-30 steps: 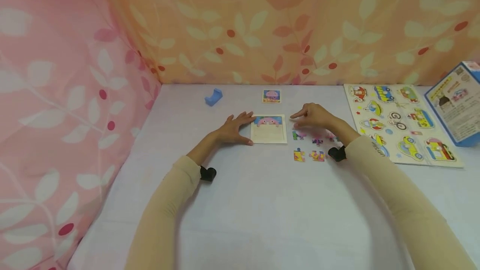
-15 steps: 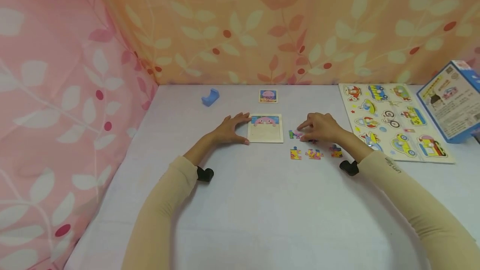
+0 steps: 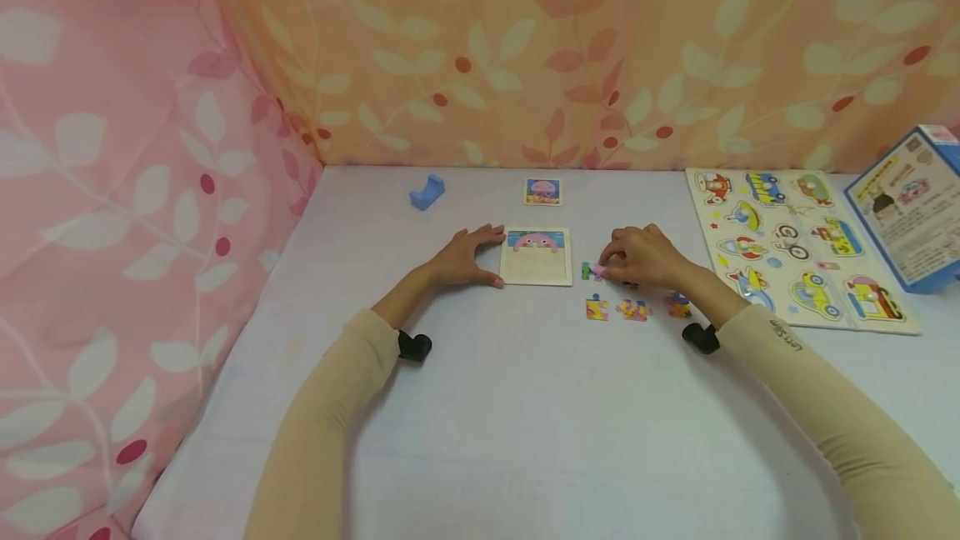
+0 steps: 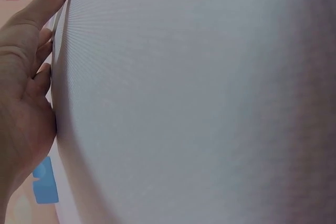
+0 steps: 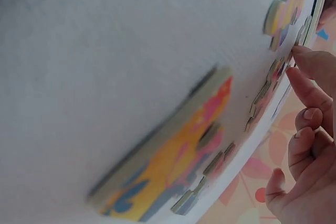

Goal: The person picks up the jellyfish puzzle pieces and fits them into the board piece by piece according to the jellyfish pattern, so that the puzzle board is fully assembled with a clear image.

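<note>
A square puzzle board (image 3: pixel 536 269) with a pale frame lies on the table, a pink character strip along its top. My left hand (image 3: pixel 467 258) lies at its left side, thumb and fingers spread, with the tips at the board's left corners. The right hand (image 3: pixel 647 258) pinches the edge of a pink and green jigsaw piece (image 3: pixel 588 272) right of the board. Other jigsaw pieces lie nearby: a yellow piece (image 3: pixel 596 309), a pink-yellow piece (image 3: pixel 634 310) and an orange-blue piece (image 3: pixel 678 306). More are partly hidden under the right hand.
A small picture card (image 3: pixel 542 192) lies behind the board. To its left stands a blue holder (image 3: pixel 427 192). On the right are a vehicle puzzle board (image 3: pixel 776 261) and a blue-edged box (image 3: pixel 911 202). Patterned cloth (image 3: pixel 495 48) hangs behind the table.
The right hand has moved down and slightly right from beside the board's upper edge, and its fingertips have closed on the pink and green jigsaw piece. The left hand stays at the board.
</note>
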A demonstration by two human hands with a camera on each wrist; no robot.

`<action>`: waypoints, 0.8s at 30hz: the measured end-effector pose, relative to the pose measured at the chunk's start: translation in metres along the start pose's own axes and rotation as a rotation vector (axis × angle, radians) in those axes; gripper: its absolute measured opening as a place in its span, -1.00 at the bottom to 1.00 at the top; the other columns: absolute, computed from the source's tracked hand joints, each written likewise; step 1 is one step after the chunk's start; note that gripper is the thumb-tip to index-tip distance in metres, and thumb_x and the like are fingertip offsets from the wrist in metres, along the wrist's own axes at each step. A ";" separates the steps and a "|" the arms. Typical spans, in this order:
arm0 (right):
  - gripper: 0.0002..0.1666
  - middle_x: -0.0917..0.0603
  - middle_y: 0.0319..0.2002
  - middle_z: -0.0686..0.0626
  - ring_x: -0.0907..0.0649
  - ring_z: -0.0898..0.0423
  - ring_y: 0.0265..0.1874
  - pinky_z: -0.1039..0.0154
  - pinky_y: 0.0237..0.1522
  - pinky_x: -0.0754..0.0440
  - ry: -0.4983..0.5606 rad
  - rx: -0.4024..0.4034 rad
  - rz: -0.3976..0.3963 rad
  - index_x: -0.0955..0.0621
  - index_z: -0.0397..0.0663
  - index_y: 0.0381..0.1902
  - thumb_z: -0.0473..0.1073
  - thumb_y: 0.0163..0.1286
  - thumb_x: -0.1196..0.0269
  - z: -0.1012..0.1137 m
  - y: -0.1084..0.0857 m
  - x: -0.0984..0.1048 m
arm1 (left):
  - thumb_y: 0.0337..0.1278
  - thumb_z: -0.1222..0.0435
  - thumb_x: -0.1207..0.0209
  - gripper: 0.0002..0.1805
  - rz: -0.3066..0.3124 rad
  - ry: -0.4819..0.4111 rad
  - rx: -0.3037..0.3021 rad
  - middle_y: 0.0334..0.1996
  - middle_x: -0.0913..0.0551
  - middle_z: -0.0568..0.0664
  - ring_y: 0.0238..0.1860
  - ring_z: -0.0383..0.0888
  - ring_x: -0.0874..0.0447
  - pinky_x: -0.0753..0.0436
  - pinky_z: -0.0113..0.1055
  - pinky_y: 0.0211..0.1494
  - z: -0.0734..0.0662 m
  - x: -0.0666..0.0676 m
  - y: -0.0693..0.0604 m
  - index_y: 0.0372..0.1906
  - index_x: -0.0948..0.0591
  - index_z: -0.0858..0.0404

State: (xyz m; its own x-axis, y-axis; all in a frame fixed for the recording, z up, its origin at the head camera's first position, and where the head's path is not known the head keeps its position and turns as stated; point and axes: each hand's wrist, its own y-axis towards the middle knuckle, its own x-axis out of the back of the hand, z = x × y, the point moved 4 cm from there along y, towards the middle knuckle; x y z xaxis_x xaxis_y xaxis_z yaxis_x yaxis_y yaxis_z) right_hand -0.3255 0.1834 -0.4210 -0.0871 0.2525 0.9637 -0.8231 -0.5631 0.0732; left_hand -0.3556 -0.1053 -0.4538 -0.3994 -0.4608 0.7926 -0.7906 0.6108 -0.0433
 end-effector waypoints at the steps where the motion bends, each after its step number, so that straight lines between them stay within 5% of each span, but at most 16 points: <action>1: -0.85 -0.47 -0.54 0.11 -0.42 0.19 -0.48 0.22 -0.35 -0.14 0.003 -0.001 -0.002 -0.71 0.06 -0.39 -0.03 0.08 -0.36 0.000 0.000 0.000 | -0.26 -0.04 -0.39 -0.04 0.001 0.002 0.000 0.43 -0.08 -0.14 0.47 -0.15 0.15 0.26 -0.10 0.48 0.000 0.000 0.000 0.34 -0.26 0.13; 15: -0.74 -0.46 -0.52 0.11 -0.41 0.18 -0.47 0.20 -0.32 -0.17 -0.014 -0.009 -0.008 -0.69 0.04 -0.38 0.03 -0.01 -0.38 0.008 0.006 0.001 | -0.25 0.00 -0.40 -0.05 -0.001 -0.013 -0.001 0.43 -0.09 -0.12 0.48 -0.13 0.15 0.26 -0.10 0.48 0.001 0.001 -0.001 0.34 -0.27 0.17; 24: -0.72 -0.53 -0.47 0.06 -0.45 0.13 -0.46 0.18 -0.31 -0.23 0.057 0.000 -0.027 -0.70 0.02 -0.34 0.04 0.04 -0.33 0.037 0.046 -0.001 | -0.26 -0.01 -0.40 -0.06 -0.012 -0.002 -0.011 0.43 -0.11 -0.12 0.47 -0.12 0.13 0.25 -0.07 0.48 0.001 -0.001 0.002 0.33 -0.29 0.17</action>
State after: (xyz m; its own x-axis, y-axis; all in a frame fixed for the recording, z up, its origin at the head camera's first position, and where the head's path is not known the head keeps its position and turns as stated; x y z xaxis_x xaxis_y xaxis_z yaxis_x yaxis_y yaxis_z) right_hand -0.3423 0.1284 -0.4093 -0.0966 0.3118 0.9452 -0.8253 -0.5559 0.0990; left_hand -0.3573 -0.1047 -0.4554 -0.3913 -0.4693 0.7916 -0.7902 0.6123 -0.0276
